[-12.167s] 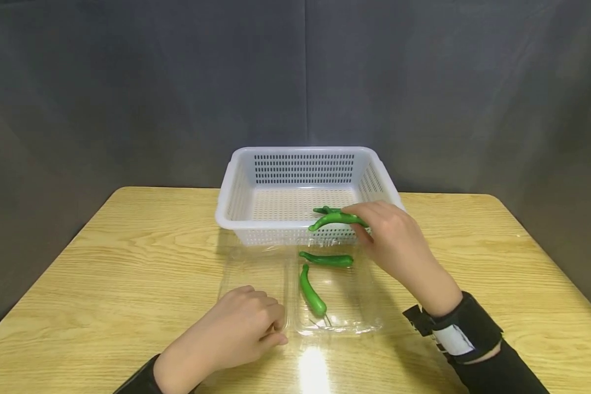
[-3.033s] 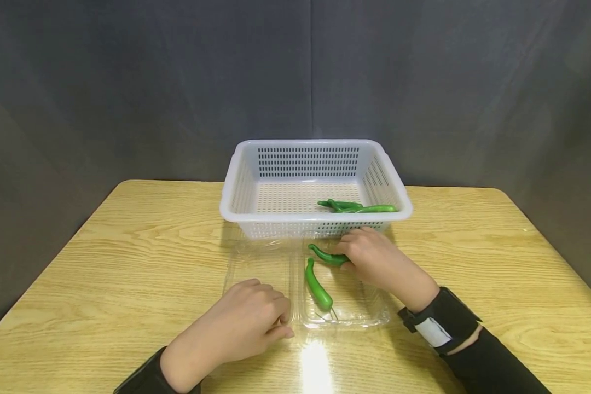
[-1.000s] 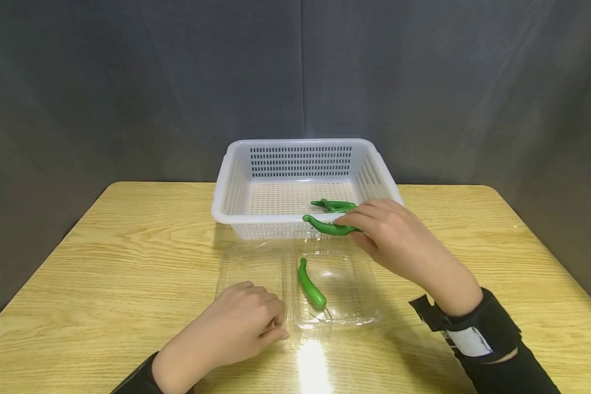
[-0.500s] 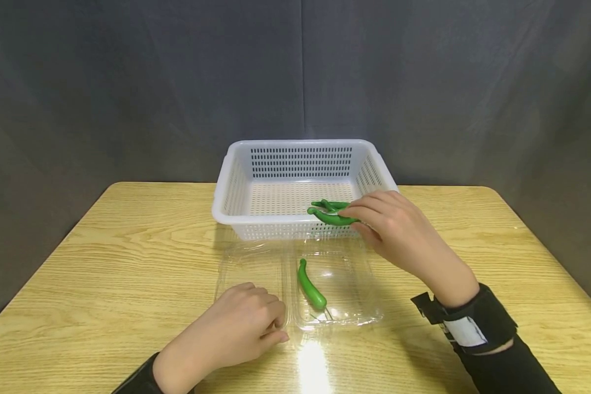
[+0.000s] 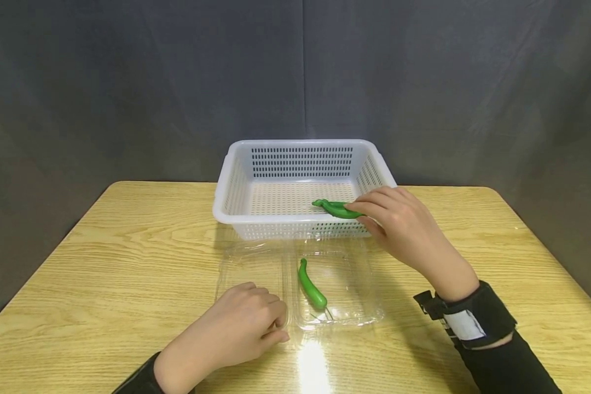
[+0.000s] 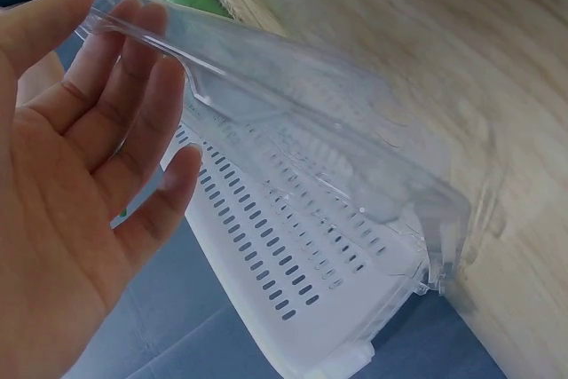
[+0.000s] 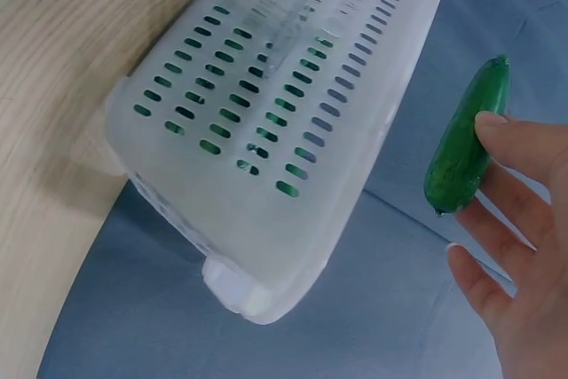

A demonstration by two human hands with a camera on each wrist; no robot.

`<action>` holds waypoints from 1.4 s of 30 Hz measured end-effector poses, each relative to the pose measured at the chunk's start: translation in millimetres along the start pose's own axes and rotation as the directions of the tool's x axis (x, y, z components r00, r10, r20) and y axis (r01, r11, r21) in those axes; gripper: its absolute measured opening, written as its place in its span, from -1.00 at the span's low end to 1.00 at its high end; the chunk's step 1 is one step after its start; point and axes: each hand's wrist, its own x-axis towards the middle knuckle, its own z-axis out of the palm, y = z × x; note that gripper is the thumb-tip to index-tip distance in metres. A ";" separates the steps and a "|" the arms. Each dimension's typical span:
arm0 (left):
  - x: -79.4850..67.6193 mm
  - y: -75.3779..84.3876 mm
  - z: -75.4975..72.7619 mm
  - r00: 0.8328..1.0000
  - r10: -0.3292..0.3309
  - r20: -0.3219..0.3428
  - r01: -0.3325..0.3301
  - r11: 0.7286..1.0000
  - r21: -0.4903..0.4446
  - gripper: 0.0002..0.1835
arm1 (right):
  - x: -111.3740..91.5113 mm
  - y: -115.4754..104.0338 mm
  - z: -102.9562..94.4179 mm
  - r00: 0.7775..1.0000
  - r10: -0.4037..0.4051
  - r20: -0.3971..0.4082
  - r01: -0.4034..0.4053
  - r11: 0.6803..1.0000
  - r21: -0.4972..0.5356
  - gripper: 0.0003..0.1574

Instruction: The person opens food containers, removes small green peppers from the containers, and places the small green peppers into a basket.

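My right hand (image 5: 399, 219) pinches a green chili pepper (image 7: 469, 135) between thumb and fingers, just over the near right side of the white basket (image 5: 226, 191). In the head view it overlaps other green peppers in the basket, and their shapes are hard to separate. My left hand (image 5: 241, 325) holds the front edge of the clear plastic clamshell box (image 6: 293, 122), with curled fingers and the thumb on either side of the rim. One light green pepper (image 5: 312, 285) lies in the box's right half.
The perforated basket stands at the back of the wooden table (image 5: 108, 262), with the opened clear box right in front of it. A dark grey curtain (image 5: 128, 98) hangs behind the table.
A darker pepper has been picked up from the box's right half and carried up over the basket's front rim, then lowered inside. The left hand stays in place.
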 end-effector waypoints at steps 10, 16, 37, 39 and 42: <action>1.0 -1.2 -0.1 1.000 0.010 -0.012 -0.009 1.000 0.014 -0.71 | -3.9 9.4 5.9 1.000 0.027 -0.012 -0.027 0.999 -0.023 -0.55; 1.2 0.1 0.5 1.000 0.003 0.001 -0.003 1.000 -0.001 -0.68 | -8.5 14.5 7.2 0.998 0.061 -0.011 -0.062 0.997 -0.040 -0.54; 0.5 1.3 1.6 1.000 -0.001 0.001 0.001 1.000 -0.013 -0.72 | -13.8 23.3 12.6 0.993 0.115 -0.011 -0.116 0.992 -0.055 -0.54; 0.6 1.0 1.7 1.000 0.000 -0.001 0.000 1.000 -0.011 -0.72 | -13.9 23.3 13.0 0.992 0.127 -0.009 -0.127 0.990 -0.060 -0.54; 0.7 0.9 1.8 1.000 0.000 -0.003 0.000 1.000 -0.008 -0.72 | -14.4 23.6 14.1 0.990 0.140 -0.008 -0.140 0.988 -0.069 -0.56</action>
